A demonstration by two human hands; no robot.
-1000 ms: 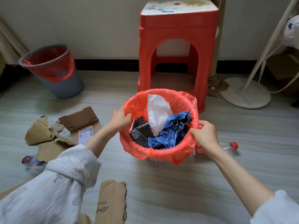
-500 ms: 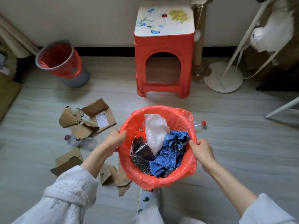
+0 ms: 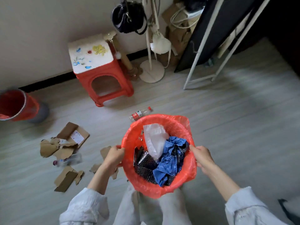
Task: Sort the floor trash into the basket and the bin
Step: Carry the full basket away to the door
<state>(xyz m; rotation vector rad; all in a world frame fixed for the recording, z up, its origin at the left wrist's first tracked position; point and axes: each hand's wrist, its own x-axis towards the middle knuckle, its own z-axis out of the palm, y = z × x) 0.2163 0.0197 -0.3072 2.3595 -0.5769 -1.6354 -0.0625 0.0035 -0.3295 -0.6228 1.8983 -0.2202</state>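
I hold a basket lined with a red bag point(image 3: 164, 120) in front of my legs, off the floor. My left hand point(image 3: 116, 154) grips its left rim and my right hand point(image 3: 202, 155) grips its right rim. Inside lie a clear plastic bag point(image 3: 155, 138), crumpled blue plastic point(image 3: 168, 166) and dark dotted wrappers point(image 3: 145, 161). A grey bin with a red liner point(image 3: 17, 105) stands tilted at the far left by the wall. Torn cardboard pieces point(image 3: 65, 143) lie on the floor to my left. A clear bottle with a red cap point(image 3: 140, 113) lies just beyond the basket.
A red plastic stool point(image 3: 99, 70) stands against the wall. A white stand with a round base point(image 3: 151, 71) and a white-framed rack point(image 3: 211, 46) are at the back right. A second bottle with a purple cap point(image 3: 66, 160) lies among more cardboard scraps point(image 3: 67, 178).
The basket has risen off the floor in both hands, and my view has moved up and back, so the stool and bin now look farther away.
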